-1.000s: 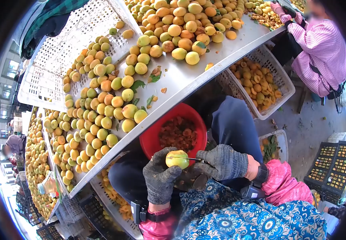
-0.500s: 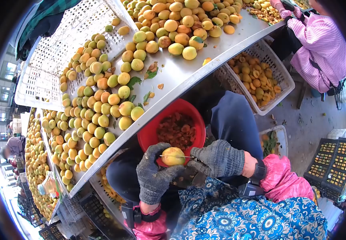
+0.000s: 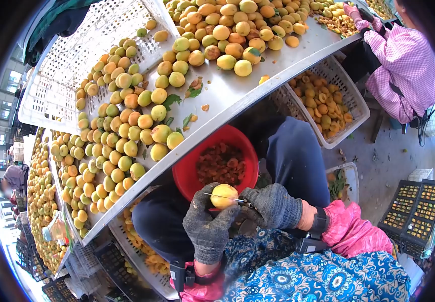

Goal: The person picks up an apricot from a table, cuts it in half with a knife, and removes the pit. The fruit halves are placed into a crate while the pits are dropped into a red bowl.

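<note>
Gripped by the fingers of my gloved left hand (image 3: 206, 230) is a yellow apricot (image 3: 224, 195). My right hand (image 3: 277, 206), also in a dark grey knit glove, is closed around the handle of a small knife (image 3: 239, 201). The thin blade lies across the apricot, and its tip shows on the far side near my left thumb and fingers. How deep the blade sits is hard to see. Just beyond both hands stands a red bucket (image 3: 251, 151) holding brownish-orange fruit pieces (image 3: 220, 165).
Whole apricots (image 3: 127, 131) cover much of the metal table (image 3: 227, 98), some spilling from a tilted white crate (image 3: 51, 113). Halved apricots fill another crate (image 3: 345, 136) below its edge. A co-worker in a pink checked shirt (image 3: 403, 65) sits at right. Black trays (image 3: 412, 211) stand on the floor.
My left hand and the apricot have moved slightly right, closer to my right hand. The apricot looks turned a little on the blade. The whole view has shifted slightly.
</note>
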The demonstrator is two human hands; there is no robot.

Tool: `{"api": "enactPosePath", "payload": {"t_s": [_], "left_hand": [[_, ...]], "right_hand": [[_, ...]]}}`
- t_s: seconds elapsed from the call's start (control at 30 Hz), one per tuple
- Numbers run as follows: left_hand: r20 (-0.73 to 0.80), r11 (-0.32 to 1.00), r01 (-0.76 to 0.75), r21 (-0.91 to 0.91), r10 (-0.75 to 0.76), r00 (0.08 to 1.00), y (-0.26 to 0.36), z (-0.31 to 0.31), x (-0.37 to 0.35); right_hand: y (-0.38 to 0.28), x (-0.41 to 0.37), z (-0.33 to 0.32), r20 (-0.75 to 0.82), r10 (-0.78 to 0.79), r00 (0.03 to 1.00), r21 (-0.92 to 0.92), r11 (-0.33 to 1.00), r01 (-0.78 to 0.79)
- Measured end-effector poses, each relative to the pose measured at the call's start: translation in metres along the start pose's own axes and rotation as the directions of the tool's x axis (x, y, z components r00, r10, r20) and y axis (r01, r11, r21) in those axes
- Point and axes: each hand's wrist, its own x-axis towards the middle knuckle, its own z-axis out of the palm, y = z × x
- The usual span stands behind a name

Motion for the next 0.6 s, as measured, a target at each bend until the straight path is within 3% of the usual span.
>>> {"api": "enactPosePath", "payload": {"t_s": [0.07,0.2,0.27,0.4,0.47,0.5,0.57,0.6], "left_hand": [[-0.011,0.998,0.068,-0.002,-0.068,0.998,0.001,0.000,0.001],[-0.029,0.999,0.010,-0.038,-0.011,1.000,0.005,0.005,-0.002],[0.023,0.928,0.185,-0.325,-0.187,0.982,0.010,0.008,-0.002],[0.011,0.892,0.268,-0.363,-0.284,0.959,0.011,0.015,-0.005],[-0.065,0.957,0.131,-0.258,-0.153,0.986,0.010,0.017,-0.003],[-0.062,0.957,0.133,-0.257,-0.154,0.986,0.008,0.016,-0.003],[-0.118,0.987,-0.095,0.129,0.111,0.987,0.001,0.014,-0.001],[-0.116,0.987,-0.095,0.129,0.110,0.987,-0.002,0.014,0.001]], "right_hand": [[0.001,0.001,0.002,0.063,0.032,0.998,-0.032,0.999,-0.030],[0.001,0.002,0.005,-0.042,-0.011,0.999,0.009,1.000,0.011],[0.003,0.002,0.007,-0.108,-0.027,0.994,0.032,0.999,0.031],[0.007,0.001,0.008,-0.114,-0.048,0.992,0.049,0.997,0.054],[0.004,0.001,0.004,-0.130,-0.064,0.989,0.061,0.996,0.072],[0.001,0.001,0.002,-0.076,-0.040,0.996,0.056,0.997,0.044],[0.001,0.001,0.002,-0.022,-0.014,1.000,0.051,0.999,0.015],[0.001,0.002,0.004,0.000,0.011,1.000,0.049,0.999,-0.011]]}}
